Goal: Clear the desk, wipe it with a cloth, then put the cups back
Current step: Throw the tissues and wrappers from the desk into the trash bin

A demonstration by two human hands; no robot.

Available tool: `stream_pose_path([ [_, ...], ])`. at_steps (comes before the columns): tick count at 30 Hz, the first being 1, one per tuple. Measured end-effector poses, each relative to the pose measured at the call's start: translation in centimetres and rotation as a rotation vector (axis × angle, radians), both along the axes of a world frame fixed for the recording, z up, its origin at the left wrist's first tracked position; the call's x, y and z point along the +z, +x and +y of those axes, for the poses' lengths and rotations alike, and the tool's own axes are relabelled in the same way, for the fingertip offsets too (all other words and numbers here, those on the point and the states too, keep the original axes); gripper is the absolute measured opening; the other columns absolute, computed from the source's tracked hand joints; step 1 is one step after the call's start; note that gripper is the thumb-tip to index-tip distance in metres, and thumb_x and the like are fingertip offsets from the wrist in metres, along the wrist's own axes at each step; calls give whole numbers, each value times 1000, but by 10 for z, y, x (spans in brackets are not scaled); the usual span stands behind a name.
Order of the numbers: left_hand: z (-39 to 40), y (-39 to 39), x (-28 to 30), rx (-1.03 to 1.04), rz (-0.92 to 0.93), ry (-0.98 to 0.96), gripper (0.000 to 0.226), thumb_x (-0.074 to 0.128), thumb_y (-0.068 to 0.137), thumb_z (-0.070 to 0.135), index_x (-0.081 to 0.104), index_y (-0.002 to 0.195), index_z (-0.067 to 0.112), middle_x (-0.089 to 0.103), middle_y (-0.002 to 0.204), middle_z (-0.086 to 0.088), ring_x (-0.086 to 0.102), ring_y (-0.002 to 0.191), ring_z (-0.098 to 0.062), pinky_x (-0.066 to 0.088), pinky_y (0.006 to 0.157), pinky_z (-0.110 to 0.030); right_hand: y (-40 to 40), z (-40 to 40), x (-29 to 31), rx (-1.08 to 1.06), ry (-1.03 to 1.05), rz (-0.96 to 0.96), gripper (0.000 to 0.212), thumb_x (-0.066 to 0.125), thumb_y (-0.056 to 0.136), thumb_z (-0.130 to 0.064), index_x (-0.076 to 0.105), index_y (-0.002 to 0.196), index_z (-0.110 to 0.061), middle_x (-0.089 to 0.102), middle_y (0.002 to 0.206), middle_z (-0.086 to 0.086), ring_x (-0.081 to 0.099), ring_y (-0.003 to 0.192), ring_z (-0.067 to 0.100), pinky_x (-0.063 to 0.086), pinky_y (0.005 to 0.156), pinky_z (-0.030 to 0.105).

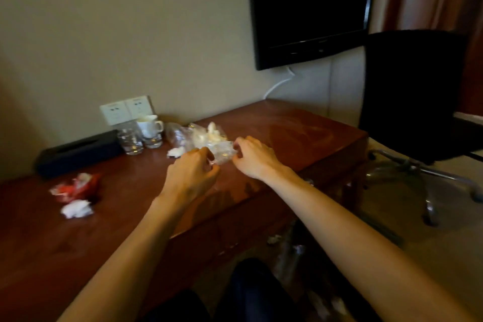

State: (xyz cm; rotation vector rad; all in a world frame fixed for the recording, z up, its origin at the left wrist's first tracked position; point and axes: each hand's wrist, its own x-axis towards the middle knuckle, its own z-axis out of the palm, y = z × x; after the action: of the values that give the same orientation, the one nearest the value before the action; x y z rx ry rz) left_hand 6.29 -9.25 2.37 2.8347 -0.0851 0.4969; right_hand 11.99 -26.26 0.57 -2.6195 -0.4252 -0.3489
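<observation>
On the table (300, 123), a black tissue box (78, 151) lies far left of the clear plastic bag (211, 141); the glasses (130, 141) and white cup (150, 125) stand just left of it. The left hand (193, 167) and right hand (254, 155) each pinch the bag's near edge.

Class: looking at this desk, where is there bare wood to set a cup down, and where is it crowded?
Bare: the desk's right end under the TV, and the near-left stretch in front of the red wrapper. Crowded: the back by the mug, glasses and plastic bag both hands grip.
</observation>
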Motion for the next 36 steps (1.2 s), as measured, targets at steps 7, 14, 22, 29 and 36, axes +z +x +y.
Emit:
stream_pose_path([
  [7,67,105,4,64,67,112,56,63,90,52,54,136,22,55,137,-9,56,120,-35,50,88,-49,91,59,-2,50,-214,85,70,67,90,-54,42,147,-24,44,141,12,50,125,37,48,90,48],
  [14,118,209,-38,96,146,53,102,72,77,69,17,159,42,23,162,-9,39,140,-40,50,98,-56,161,85,-28,114,-376,161,60,61,90,-56,49,144,-33,46,145,9,52,125,34,51,93,48],
  [22,118,237,-65,84,130,-195,27,69,85,25,71,112,19,71,108,-6,68,95,-29,58,85,-45,166,62,-10,52,-95,198,14,68,81,-27,69,95,-29,66,99,-5,63,89,24,46,68,30],
  [29,130,223,-41,66,37,-169,16,71,78,23,65,85,11,65,87,-8,64,75,-30,57,65,-42,158,32,29,-63,-143,34,13,70,83,-32,57,80,-29,56,91,-6,59,87,22,41,65,31],
  [36,152,178,-9,112,-97,90,26,66,83,33,68,103,17,66,104,-7,66,84,-34,56,69,-42,154,36,41,-55,-209,-103,24,67,82,-43,67,70,-22,53,107,-2,49,111,21,44,81,32],
])
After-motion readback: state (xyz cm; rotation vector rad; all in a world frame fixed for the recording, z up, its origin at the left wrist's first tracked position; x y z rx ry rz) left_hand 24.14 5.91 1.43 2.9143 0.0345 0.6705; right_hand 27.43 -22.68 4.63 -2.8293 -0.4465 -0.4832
